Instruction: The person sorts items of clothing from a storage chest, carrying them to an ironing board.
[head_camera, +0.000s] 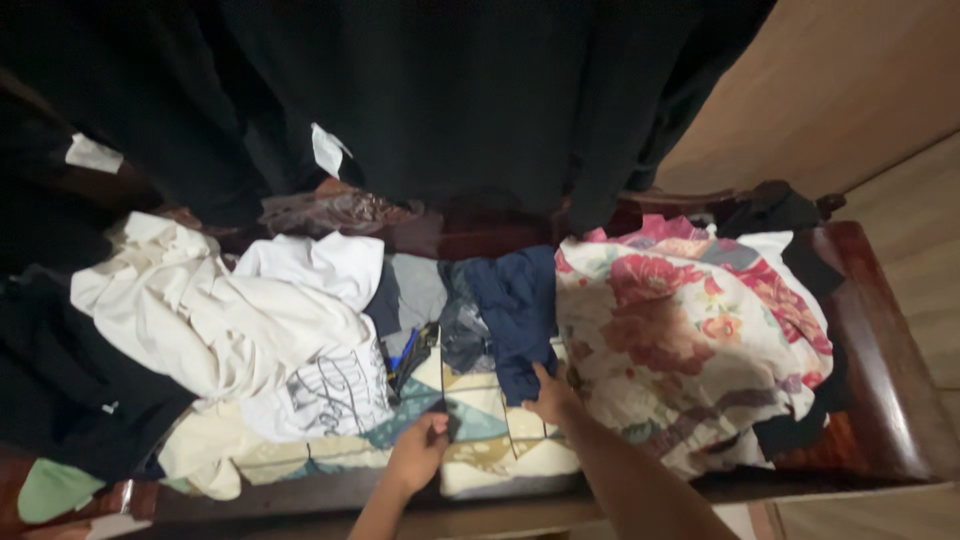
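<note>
A dark navy garment (515, 305) lies crumpled in the middle of a clothes pile on a bed. My right hand (552, 395) grips its lower edge. To its left, my left hand (420, 450) pinches a small dark corner of cloth just above a patchwork sheet (490, 425) of cream and teal pieces. A grey garment (420, 290) lies beside the navy one.
Cream and white clothes (230, 320) are heaped at the left, one white shirt (335, 390) with a dark print. A floral red and cream cloth (690, 330) covers the right. Dark garments (420, 100) hang across the back. A dark wooden bed frame (880, 350) borders the right.
</note>
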